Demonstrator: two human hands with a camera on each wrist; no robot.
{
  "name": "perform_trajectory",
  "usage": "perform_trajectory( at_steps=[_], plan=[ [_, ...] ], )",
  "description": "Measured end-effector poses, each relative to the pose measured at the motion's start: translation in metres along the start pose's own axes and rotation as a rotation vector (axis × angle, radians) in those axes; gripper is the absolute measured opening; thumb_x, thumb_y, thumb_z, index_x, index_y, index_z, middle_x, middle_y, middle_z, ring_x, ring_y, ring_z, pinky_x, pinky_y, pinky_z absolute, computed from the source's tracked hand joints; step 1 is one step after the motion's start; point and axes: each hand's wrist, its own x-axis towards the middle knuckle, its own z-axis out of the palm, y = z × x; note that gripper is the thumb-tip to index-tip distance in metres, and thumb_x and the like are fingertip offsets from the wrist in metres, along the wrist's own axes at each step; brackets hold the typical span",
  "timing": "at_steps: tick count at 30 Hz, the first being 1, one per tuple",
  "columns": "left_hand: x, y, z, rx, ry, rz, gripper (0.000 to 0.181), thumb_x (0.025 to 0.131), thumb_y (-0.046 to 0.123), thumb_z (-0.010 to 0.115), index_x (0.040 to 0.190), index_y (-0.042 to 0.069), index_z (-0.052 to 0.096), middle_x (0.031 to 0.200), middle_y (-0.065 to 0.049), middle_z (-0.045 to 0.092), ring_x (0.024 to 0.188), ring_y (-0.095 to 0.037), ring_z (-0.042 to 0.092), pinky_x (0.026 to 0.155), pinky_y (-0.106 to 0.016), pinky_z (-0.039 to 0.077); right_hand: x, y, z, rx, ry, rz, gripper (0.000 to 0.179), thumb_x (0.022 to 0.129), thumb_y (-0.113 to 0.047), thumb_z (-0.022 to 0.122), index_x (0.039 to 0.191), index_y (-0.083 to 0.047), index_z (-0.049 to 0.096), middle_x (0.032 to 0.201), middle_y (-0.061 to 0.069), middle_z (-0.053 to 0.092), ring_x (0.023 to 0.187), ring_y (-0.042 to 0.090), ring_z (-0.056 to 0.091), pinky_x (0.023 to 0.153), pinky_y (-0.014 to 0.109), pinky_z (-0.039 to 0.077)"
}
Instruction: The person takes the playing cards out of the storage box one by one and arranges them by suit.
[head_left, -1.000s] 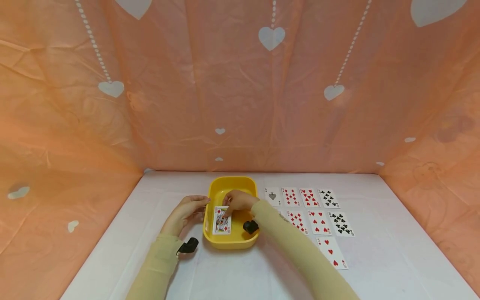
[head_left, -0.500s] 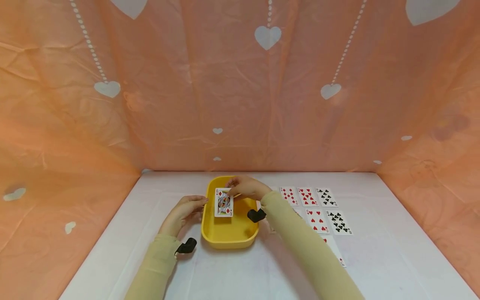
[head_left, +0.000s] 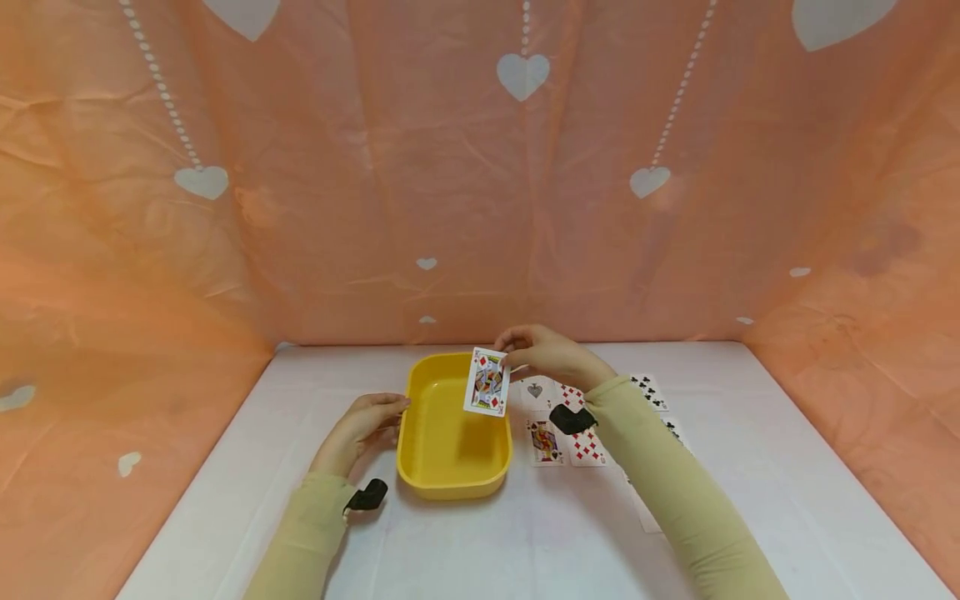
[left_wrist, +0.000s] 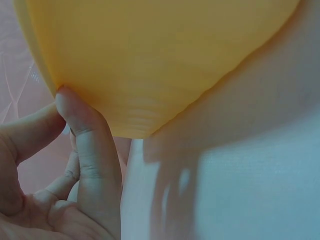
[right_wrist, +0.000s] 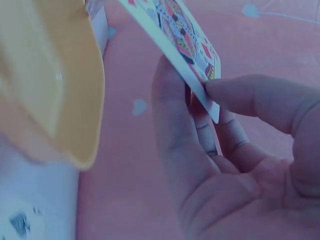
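Observation:
My right hand (head_left: 551, 357) pinches a face card of diamonds (head_left: 487, 385) between thumb and fingers at its upper right corner. Tilted and face up, the card overlaps the right rim of a yellow plastic tray (head_left: 448, 489) in the head view. The right wrist view shows the thumb on the printed face of the card (right_wrist: 180, 32) and a finger behind it. At the tray's left side, my left hand (head_left: 363, 425) holds the rim with thumb and finger. Up close in the left wrist view, the thumb presses the yellow wall (left_wrist: 150, 65).
Playing cards lie face up in rows right of the tray, including an ace of spades (head_left: 535, 392), a face card (head_left: 546, 442) and a clubs card (head_left: 649, 392). My right forearm covers several of them. A peach curtain (head_left: 360, 275) hangs behind the white table (head_left: 450, 550).
My right hand has lifted the face card out of the tray and carried it up and right. The left hand keeps its hold on the rim. The head view has shifted slightly.

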Motion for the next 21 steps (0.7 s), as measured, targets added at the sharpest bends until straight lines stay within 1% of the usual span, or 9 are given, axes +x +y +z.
perform_trajectory(
  at_steps=[1, 4, 8, 13, 14, 17, 21],
  plan=[
    [0.000, 0.000, -0.001, 0.001, -0.004, 0.000, 0.040, 0.093, 0.018, 0.064, 0.121, -0.010, 0.054, 0.087, -0.008, 0.066, 0.072, -0.016, 0.061, 0.061, -0.027, 0.053, -0.006, 0.000, -0.004, -0.001, 0.001, -0.008, 0.023, 0.090, 0.006, 0.055, 0.113, 0.008, 0.052, 0.099, 0.016, 0.056, 0.089, 0.025, 0.058, 0.086, 0.047, 0.052],
    [0.000, -0.001, -0.001, -0.005, -0.007, 0.002, 0.040, 0.094, 0.017, 0.063, 0.121, -0.010, 0.054, 0.087, -0.008, 0.066, 0.072, -0.016, 0.061, 0.060, -0.026, 0.052, -0.025, 0.003, -0.016, -0.026, 0.003, -0.027, 0.023, 0.090, 0.005, 0.055, 0.113, 0.007, 0.052, 0.098, 0.016, 0.057, 0.087, 0.025, 0.059, 0.085, 0.049, 0.052],
    [-0.002, -0.001, -0.002, -0.006, -0.021, 0.016, 0.038, 0.094, 0.015, 0.062, 0.120, -0.011, 0.053, 0.085, -0.007, 0.066, 0.070, -0.015, 0.060, 0.058, -0.025, 0.050, -0.052, 0.012, -0.032, -0.065, 0.014, -0.040, 0.022, 0.091, 0.002, 0.055, 0.112, 0.007, 0.051, 0.098, 0.016, 0.056, 0.086, 0.024, 0.060, 0.082, 0.045, 0.054],
    [-0.004, -0.001, -0.003, -0.006, -0.030, 0.021, 0.038, 0.094, 0.015, 0.062, 0.121, -0.011, 0.052, 0.084, -0.006, 0.065, 0.070, -0.014, 0.059, 0.056, -0.025, 0.049, -0.082, 0.027, -0.051, -0.072, 0.027, -0.027, 0.019, 0.092, 0.002, 0.054, 0.111, 0.007, 0.050, 0.098, 0.016, 0.056, 0.089, 0.025, 0.061, 0.082, 0.044, 0.054],
    [-0.004, -0.001, -0.004, -0.009, -0.021, 0.014, 0.038, 0.094, 0.015, 0.062, 0.121, -0.011, 0.052, 0.083, -0.005, 0.065, 0.069, -0.014, 0.059, 0.056, -0.025, 0.049, -0.087, 0.030, -0.053, -0.071, 0.032, -0.020, 0.019, 0.092, 0.002, 0.054, 0.110, 0.007, 0.050, 0.098, 0.015, 0.055, 0.089, 0.024, 0.061, 0.081, 0.044, 0.054],
    [-0.006, 0.000, -0.005, -0.013, -0.015, 0.005, 0.042, 0.094, 0.017, 0.063, 0.122, -0.011, 0.052, 0.084, -0.006, 0.066, 0.068, -0.013, 0.060, 0.057, -0.025, 0.051, -0.101, 0.043, -0.056, -0.063, 0.045, 0.004, 0.018, 0.092, 0.003, 0.055, 0.109, 0.008, 0.049, 0.095, 0.013, 0.055, 0.088, 0.022, 0.060, 0.080, 0.044, 0.054],
    [-0.008, 0.001, -0.007, -0.025, -0.020, 0.000, 0.042, 0.092, 0.019, 0.065, 0.121, -0.010, 0.053, 0.084, -0.006, 0.066, 0.067, -0.013, 0.061, 0.058, -0.024, 0.052, -0.118, 0.068, -0.053, -0.080, 0.048, 0.048, 0.019, 0.090, 0.002, 0.057, 0.107, 0.008, 0.051, 0.093, 0.011, 0.057, 0.085, 0.019, 0.060, 0.077, 0.044, 0.055]
  ],
)
